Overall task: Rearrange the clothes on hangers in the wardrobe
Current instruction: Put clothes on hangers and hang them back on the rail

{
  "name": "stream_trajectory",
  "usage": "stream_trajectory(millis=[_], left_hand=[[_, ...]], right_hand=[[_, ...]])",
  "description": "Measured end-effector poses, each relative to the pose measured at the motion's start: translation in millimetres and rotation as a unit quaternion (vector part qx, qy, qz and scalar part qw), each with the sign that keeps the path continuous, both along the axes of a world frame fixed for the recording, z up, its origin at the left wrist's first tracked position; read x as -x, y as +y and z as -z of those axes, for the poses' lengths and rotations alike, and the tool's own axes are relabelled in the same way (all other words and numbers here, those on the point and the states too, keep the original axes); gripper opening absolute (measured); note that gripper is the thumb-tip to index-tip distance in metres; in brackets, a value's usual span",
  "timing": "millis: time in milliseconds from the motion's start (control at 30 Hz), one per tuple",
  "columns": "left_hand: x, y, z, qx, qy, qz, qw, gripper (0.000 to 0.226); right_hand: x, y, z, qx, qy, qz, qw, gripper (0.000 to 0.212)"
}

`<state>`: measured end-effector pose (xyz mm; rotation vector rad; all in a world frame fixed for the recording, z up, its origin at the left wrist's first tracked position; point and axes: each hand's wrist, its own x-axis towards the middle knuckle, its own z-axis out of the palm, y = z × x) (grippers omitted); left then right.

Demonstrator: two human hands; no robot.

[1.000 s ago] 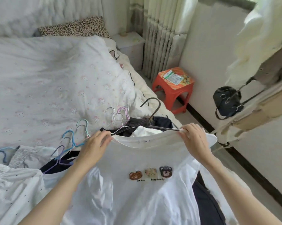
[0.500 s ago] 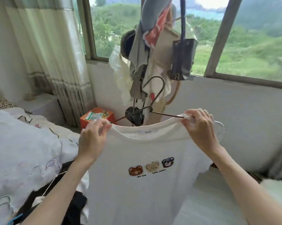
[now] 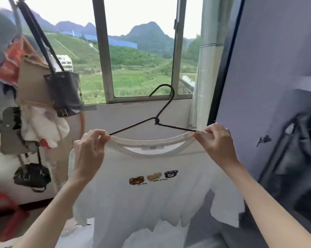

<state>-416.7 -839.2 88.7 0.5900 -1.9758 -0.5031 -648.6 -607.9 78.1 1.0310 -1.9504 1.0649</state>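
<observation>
A white T-shirt [image 3: 147, 199] with three small bear faces on its chest hangs on a dark wire hanger [image 3: 162, 111], held up in front of the window. My left hand [image 3: 90, 151] pinches the shirt's left shoulder and the hanger arm there. My right hand [image 3: 217, 142] pinches the right shoulder over the other hanger arm. The hanger's hook points up and left, free in the air. A purple-grey wardrobe [image 3: 269, 72] stands at the right with dark clothes blurred inside.
A coat stand at the left carries a black bag [image 3: 65, 90], a brown bag [image 3: 31, 83] and a small black purse [image 3: 32, 176]. A red stool [image 3: 2, 208] sits low at the left. The window [image 3: 136, 51] and a pale curtain [image 3: 203, 68] are behind the shirt.
I have lifted the shirt on its hanger off the bed and turned right, past the coat stand toward the window and wardrobe. Both hands kept their grip on the shoulders.
</observation>
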Motion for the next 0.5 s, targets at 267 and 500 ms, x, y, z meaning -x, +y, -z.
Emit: stream_trajectory(millis=[267,500], left_hand=[[136,69,9,-0.094,-0.044,0.159,0.982,0.006],[203,138,1,-0.011,-0.065,0.283,0.957,0.012]], right_hand=[[64,139,5,-0.028,0.006,0.119,0.993,0.043],[56,229,14,-0.016,0.001,0.254,0.967,0.055]])
